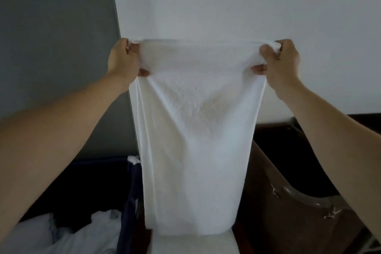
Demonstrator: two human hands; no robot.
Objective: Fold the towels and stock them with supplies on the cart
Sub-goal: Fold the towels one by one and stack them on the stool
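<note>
Pinched at both top corners by left hand (123, 62) and right hand (280, 62): white terry-cloth towel (195, 130), held aloft, hanging straight; lower edge near white surface (185, 243) beneath.

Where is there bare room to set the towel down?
Only the flat white surface under the hem of the towel looks bare, between the dark blue bag and the brown unit. Leftward is crowded: crumpled white linen. The left hand and right hand grip its top corners.
</note>
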